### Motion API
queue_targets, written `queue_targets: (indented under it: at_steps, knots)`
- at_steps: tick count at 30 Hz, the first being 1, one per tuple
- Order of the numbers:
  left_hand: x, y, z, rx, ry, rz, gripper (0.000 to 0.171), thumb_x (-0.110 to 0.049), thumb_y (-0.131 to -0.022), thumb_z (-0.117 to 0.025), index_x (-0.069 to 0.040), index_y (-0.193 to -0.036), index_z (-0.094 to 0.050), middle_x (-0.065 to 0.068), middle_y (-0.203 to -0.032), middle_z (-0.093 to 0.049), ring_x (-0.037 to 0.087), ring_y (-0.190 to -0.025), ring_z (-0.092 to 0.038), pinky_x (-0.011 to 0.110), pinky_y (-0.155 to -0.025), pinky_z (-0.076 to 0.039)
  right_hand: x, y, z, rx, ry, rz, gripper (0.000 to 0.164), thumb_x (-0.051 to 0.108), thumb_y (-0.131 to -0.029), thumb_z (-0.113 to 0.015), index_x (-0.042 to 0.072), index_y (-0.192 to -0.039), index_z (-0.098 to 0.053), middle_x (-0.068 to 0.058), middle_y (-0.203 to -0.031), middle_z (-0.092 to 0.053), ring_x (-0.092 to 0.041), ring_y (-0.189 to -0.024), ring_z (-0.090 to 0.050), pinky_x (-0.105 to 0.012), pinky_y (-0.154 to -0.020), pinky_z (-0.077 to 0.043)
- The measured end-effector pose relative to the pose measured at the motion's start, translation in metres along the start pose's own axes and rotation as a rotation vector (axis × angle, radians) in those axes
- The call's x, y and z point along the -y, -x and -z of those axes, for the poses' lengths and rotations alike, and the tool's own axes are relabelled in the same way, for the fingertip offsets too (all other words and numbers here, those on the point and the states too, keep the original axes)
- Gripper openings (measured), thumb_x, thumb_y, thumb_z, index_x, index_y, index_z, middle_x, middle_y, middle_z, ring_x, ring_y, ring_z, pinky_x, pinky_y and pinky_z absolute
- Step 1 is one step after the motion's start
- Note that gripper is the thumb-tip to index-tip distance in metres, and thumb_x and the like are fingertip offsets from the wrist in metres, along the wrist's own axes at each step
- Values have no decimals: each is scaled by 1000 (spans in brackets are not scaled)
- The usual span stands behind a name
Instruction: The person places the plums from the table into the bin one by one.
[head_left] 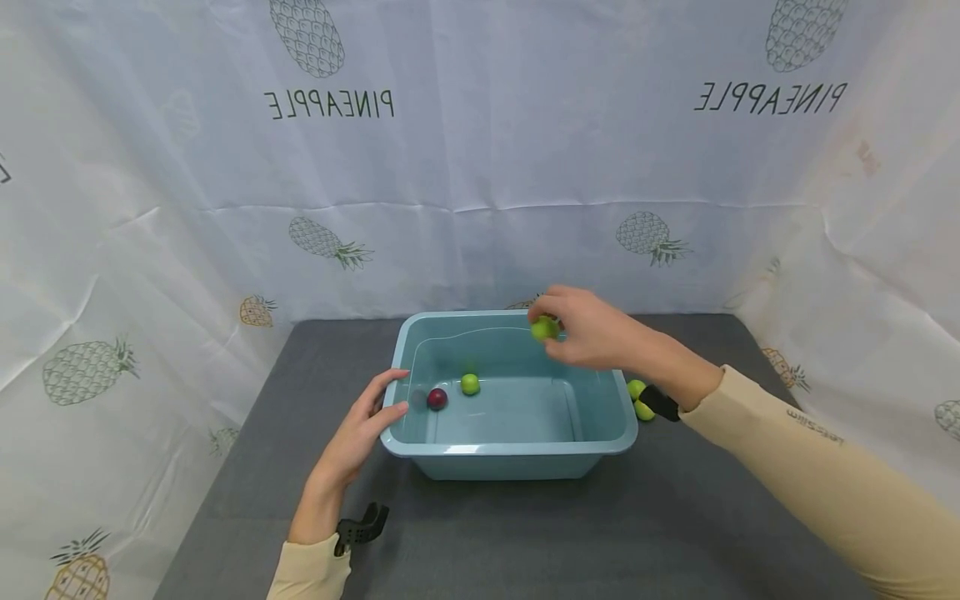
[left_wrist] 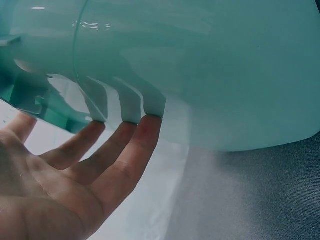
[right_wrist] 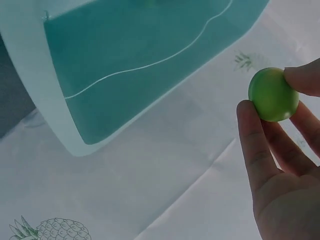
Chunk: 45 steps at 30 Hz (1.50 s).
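Observation:
A light blue plastic basin stands on the dark grey table. My left hand rests at its left rim, thumb and forefinger spread along the edge. In the left wrist view, nearly straight fingers touch the basin's smooth, reflecting wall. Above the back right of the basin, my right hand pinches a small round green fruit between thumb and fingertips. The right wrist view shows this green fruit close up. Inside the basin, toward the left, lie a dark red fruit and another green fruit.
Beside the basin's right wall, more green fruits lie on the table, partly behind my right wrist. A white curtain with pineapple prints hangs behind and along both sides. Each wrist wears a black strap.

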<state>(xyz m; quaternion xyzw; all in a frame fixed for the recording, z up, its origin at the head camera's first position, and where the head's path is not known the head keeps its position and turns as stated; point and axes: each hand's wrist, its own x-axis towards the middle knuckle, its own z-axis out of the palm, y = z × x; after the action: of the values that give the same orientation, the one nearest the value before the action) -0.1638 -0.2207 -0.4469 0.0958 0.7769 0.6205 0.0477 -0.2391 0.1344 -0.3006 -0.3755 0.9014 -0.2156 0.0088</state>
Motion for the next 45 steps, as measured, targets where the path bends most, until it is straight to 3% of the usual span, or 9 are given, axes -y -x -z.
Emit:
queue_targets:
  at_steps: [10,17,28,35,45]
  knots:
    - [1,-1,-1,-1,10,3,51,-22,-104,-58,-13,-151,-40,20,-161,-25,45,-135,-43,45,-94,-45,-3,-16,-16,23,96,-2,32,1,-87,-67,4,-119,-67,-9,-110,-61,-29,-100,-55,-42,-77,-49]
    - [0,0,-1,-5,14,5,51,-21,-104,-58,-13,-151,-40,20,-162,-25,46,-134,-42,44,-94,-45,-3,-24,-31,37,233,65,26,-1,-87,-63,8,-111,-64,-7,-106,-58,-28,-91,-50,-38,-71,-46]
    - [0,1,0,-4,10,-4,51,-22,-105,-57,-12,-151,-40,21,-161,-24,45,-134,-43,44,-94,-45,-6,-40,-51,101,309,30,22,-1,-92,-56,10,-110,-60,-6,-105,-52,-25,-91,-44,-38,-75,-44]
    - [0,0,-1,-8,1,8,50,-23,-105,-57,-13,-151,-40,19,-162,-23,44,-137,-40,49,-97,-42,-5,-52,-63,172,317,25,33,-6,-92,-50,9,-119,-63,-8,-107,-53,-25,-96,-45,-38,-78,-45]
    - [0,0,-1,-11,1,5,50,-23,-105,-56,-14,-151,-40,19,-162,-23,44,-138,-40,53,-99,-41,-5,-68,-86,307,340,25,37,1,-95,-57,12,-131,-61,-8,-116,-54,-23,-98,-46,-37,-80,-45]
